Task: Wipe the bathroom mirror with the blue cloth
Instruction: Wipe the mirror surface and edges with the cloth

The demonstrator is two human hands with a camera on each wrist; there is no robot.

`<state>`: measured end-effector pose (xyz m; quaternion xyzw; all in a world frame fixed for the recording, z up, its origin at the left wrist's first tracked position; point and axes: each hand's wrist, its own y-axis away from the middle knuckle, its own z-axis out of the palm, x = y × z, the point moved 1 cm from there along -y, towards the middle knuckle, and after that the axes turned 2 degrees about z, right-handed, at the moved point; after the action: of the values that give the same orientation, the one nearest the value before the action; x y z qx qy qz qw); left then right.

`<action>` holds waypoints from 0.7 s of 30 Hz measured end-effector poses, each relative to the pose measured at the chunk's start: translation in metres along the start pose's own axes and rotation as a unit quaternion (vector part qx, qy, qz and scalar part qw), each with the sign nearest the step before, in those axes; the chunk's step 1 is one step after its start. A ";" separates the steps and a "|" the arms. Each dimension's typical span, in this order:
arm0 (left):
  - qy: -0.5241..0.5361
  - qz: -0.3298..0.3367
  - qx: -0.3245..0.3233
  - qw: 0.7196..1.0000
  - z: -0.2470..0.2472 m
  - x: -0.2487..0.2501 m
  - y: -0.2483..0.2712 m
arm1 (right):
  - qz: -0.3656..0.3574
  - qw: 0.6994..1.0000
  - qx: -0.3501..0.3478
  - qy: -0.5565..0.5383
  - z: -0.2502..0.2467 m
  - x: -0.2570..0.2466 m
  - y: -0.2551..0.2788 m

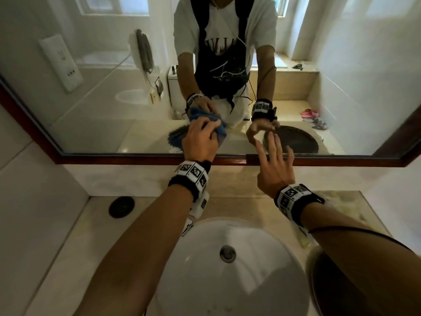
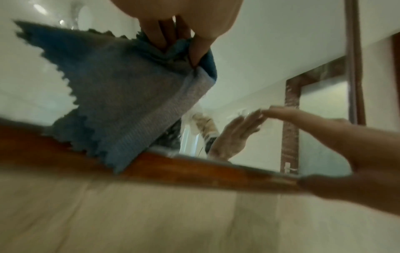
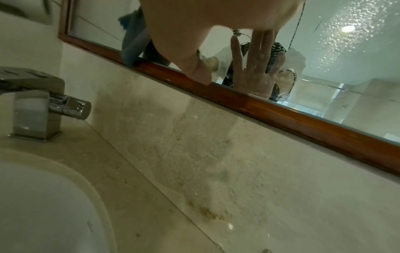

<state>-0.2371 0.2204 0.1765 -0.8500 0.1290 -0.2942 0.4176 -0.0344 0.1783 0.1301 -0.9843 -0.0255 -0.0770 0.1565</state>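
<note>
Loosely bunched in the left hand (image 1: 200, 142), the blue cloth (image 2: 121, 95) could slip against the mirror (image 1: 114, 92); beside it, the right hand's (image 1: 274, 169) spread, empty fingers may smudge the glass.

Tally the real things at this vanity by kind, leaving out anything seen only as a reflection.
Hands: 2, left hand gripping the cloth, right hand open
Blue cloth: 1
Mirror: 1
Sink basin: 1
Faucet: 1
Round dark cap on the counter: 1
Total: 7
</note>
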 end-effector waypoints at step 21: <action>-0.005 0.023 -0.045 0.999 0.050 0.056 0.017 | 0.046 0.997 0.026 -0.063 -0.001 0.067 0.008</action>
<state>-0.1617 0.2154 0.1614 -0.8663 0.1599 -0.2739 0.3860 0.0319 0.1722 0.1392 -0.9830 0.0077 -0.0074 0.1835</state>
